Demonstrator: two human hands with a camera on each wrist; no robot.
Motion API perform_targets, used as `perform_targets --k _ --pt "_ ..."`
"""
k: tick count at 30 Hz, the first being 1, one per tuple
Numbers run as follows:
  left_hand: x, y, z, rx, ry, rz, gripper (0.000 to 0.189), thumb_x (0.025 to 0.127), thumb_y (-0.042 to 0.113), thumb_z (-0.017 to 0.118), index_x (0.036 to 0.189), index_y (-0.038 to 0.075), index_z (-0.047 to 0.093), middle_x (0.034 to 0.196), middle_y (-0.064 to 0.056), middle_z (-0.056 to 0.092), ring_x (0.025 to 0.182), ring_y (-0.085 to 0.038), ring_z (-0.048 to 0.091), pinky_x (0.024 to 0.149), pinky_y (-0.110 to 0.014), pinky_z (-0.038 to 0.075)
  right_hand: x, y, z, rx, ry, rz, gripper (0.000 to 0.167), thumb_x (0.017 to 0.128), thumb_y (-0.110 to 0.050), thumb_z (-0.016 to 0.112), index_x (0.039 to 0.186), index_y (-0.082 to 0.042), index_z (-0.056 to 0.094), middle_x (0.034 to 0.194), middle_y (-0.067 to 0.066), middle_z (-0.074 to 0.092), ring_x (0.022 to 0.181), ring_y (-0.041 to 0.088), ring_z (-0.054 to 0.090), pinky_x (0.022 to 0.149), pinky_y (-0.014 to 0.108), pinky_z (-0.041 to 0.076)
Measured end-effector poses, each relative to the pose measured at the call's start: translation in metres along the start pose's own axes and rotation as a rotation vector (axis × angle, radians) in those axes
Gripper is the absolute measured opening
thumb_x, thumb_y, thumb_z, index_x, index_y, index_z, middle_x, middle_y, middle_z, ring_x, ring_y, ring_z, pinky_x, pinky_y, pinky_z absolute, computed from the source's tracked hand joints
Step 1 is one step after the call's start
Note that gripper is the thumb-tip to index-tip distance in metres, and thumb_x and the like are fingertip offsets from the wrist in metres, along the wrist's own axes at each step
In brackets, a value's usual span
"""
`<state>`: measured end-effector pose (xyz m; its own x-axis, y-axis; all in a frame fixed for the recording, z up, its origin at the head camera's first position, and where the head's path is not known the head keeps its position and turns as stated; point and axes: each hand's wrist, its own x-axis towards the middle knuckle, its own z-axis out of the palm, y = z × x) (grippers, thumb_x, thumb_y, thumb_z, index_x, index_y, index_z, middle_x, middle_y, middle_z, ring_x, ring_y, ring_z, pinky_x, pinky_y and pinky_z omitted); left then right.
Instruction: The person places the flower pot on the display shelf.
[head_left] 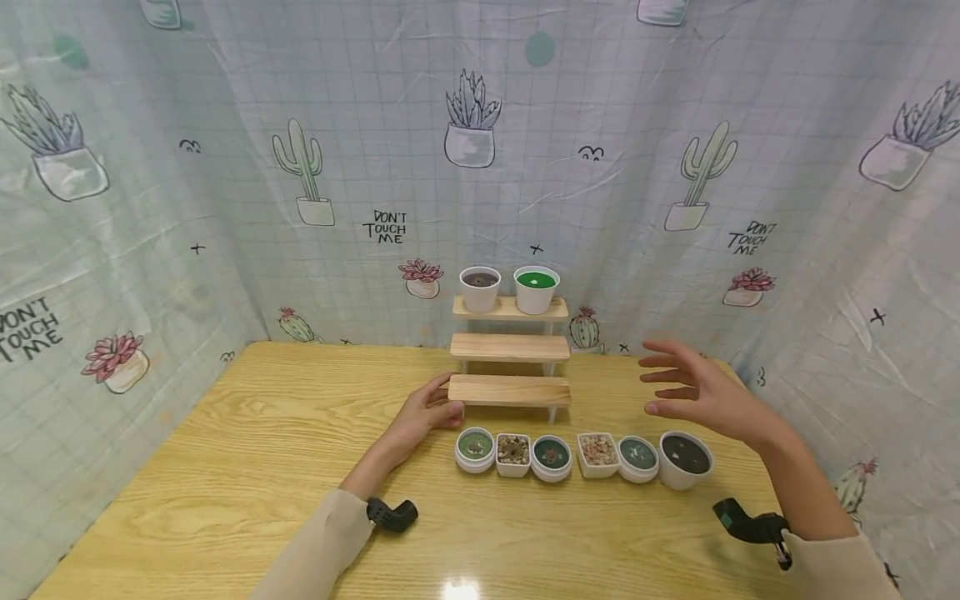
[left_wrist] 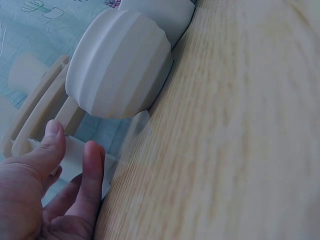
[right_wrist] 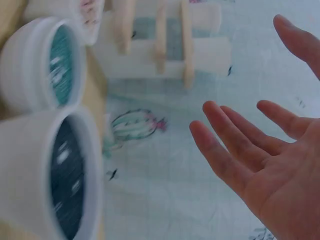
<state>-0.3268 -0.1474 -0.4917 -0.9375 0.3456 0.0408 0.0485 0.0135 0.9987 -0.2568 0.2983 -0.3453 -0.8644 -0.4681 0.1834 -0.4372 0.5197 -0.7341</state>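
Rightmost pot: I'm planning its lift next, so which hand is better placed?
Probably the right hand: it's empty and near that pot. The left hand is farther off, at the shelf.

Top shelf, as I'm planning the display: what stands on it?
A white pot with greyish contents and, to its right, a green-filled pot. The shelf directly under them is covered, so unseen.

Left of the right fingers (right_wrist: 216,151), the dark-filled pot (right_wrist: 40,170) is blurred and edge-cropped. The left wrist view's top edge cuts off a white pot (left_wrist: 169,16) above the left fingers (left_wrist: 92,167), whose contact with the stand (head_left: 510,390) is unclear.
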Motion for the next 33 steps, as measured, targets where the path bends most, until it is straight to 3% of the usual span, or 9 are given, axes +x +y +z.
perform_targets --k 3,9,16,24,33 --pt "-0.001 0.000 0.000 0.002 0.001 0.000 0.079 0.100 0.016 0.070 0.164 0.008 0.024 0.146 -0.029 0.052 0.110 -0.025 0.069 0.092 -0.031 0.064 -0.008 0.009 -0.001 -0.006 0.006 0.012 0.078 0.095 -0.011 0.074 0.160 -0.009 0.030 0.152 0.024 0.049 0.127 0.023 0.063 0.098 0.029 0.060" --pt "0.000 -0.002 0.002 -0.003 0.014 -0.006 0.078 0.100 0.015 0.069 0.164 0.007 0.025 0.146 -0.028 0.052 0.109 -0.024 0.069 0.091 -0.031 0.064 -0.022 0.025 -0.004 -0.025 0.010 0.055 0.072 0.096 -0.013 0.074 0.156 -0.005 0.035 0.151 0.025 0.049 0.122 0.000 0.059 0.095 0.022 0.058" --pt "-0.001 -0.002 0.002 0.009 0.005 -0.017 0.078 0.100 0.018 0.070 0.164 0.011 0.026 0.146 -0.027 0.052 0.112 -0.025 0.068 0.092 -0.031 0.064 -0.039 0.041 -0.005 0.023 -0.062 0.094 0.066 0.098 -0.012 0.071 0.155 -0.003 0.038 0.148 0.029 0.050 0.125 0.009 0.062 0.093 0.022 0.059" --pt "-0.003 0.000 -0.001 0.011 0.007 -0.012 0.080 0.099 0.018 0.071 0.164 0.009 0.025 0.145 -0.028 0.052 0.110 -0.024 0.069 0.092 -0.031 0.064 -0.049 0.058 -0.006 0.137 -0.158 0.145 0.066 0.098 -0.007 0.067 0.155 0.000 0.034 0.153 0.036 0.040 0.126 -0.003 0.057 0.094 0.020 0.057" --pt "-0.002 0.002 0.001 0.001 0.010 0.003 0.081 0.100 0.016 0.070 0.164 0.005 0.023 0.143 -0.029 0.053 0.104 -0.020 0.070 0.090 -0.030 0.064 -0.052 0.072 -0.011 0.157 -0.250 0.162 0.069 0.097 -0.006 0.067 0.157 -0.002 0.034 0.154 0.035 0.039 0.128 -0.007 0.053 0.095 0.022 0.053"
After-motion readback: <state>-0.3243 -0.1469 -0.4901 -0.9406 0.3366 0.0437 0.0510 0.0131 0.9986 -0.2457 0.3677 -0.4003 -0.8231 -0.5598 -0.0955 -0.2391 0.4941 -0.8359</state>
